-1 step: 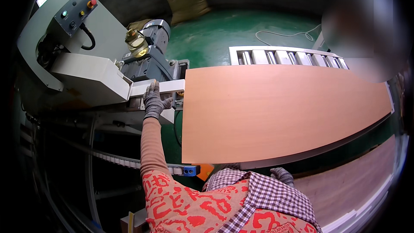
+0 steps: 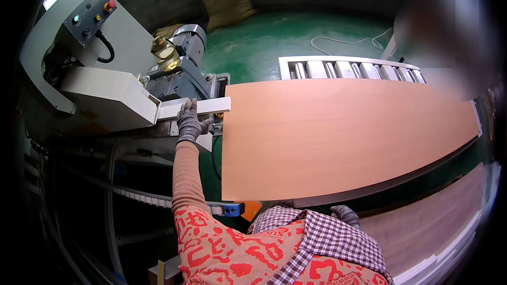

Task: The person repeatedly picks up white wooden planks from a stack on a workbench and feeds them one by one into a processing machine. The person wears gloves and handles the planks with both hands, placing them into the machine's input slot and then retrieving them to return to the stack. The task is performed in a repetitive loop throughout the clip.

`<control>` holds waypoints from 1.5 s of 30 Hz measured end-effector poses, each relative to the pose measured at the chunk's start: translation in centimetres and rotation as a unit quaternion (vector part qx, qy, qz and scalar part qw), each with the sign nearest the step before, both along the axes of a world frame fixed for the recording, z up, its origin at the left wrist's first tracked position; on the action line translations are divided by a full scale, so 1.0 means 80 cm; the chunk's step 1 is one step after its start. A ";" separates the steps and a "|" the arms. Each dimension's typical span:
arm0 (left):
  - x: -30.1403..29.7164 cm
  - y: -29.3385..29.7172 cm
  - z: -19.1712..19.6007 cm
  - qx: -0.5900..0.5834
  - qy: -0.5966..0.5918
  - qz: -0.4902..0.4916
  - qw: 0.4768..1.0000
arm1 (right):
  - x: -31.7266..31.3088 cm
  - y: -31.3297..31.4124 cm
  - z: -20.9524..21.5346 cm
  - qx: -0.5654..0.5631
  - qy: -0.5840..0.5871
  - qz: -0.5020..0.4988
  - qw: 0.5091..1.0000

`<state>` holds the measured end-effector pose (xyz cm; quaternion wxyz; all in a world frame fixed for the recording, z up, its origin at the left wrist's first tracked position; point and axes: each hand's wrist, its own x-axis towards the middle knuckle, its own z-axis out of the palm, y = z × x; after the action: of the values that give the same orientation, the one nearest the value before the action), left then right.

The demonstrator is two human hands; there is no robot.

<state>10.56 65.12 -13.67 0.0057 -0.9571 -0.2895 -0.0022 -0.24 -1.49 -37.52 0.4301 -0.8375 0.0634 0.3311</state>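
Flr (image 2: pixel 288 34), L hand (image 2: pixel 190 123), strip (image 2: pixel 215 106) o/ panel (image 2: pixel 343 134) edge

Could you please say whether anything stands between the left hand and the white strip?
Nothing visible does: the left hand lies with its fingers over the white strip, whose right end overlaps the left edge of the wood-coloured panel in this view.

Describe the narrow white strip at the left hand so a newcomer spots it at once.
Start at the large off-white machine on the left, with its bulky, angular white housing. From that housing's right end, the narrow, straight white strip runs beneath the grey-gloved left hand to the flat orange-tan panel. It is slimmer than the housing and, unlike the panel, white.
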 end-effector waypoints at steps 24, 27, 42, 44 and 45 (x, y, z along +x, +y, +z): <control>0.162 -0.352 -0.007 -0.025 -0.018 -0.369 0.929 | 0.004 0.064 0.254 -0.122 -0.423 0.033 0.897; 0.130 -0.483 -0.015 -0.073 -0.002 -0.488 0.870 | 0.008 0.043 0.286 -0.179 -0.518 -0.012 0.836; -0.114 -0.808 -0.026 -0.199 0.375 -0.838 0.343 | -0.239 -0.106 0.277 -0.143 -0.022 -0.070 0.987; -0.104 -0.780 -0.020 -0.369 0.280 -0.772 0.435 | -0.279 -0.090 0.293 -0.110 -0.043 -0.129 0.985; -0.091 -0.761 0.000 -0.422 0.256 -0.761 0.420 | -0.282 -0.081 0.316 -0.097 -0.043 -0.165 0.981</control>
<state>3.32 4.27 -13.70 -0.3287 -0.6258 0.6075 0.3624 -22.82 -7.94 -12.26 0.3979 -0.8667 0.2142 0.2113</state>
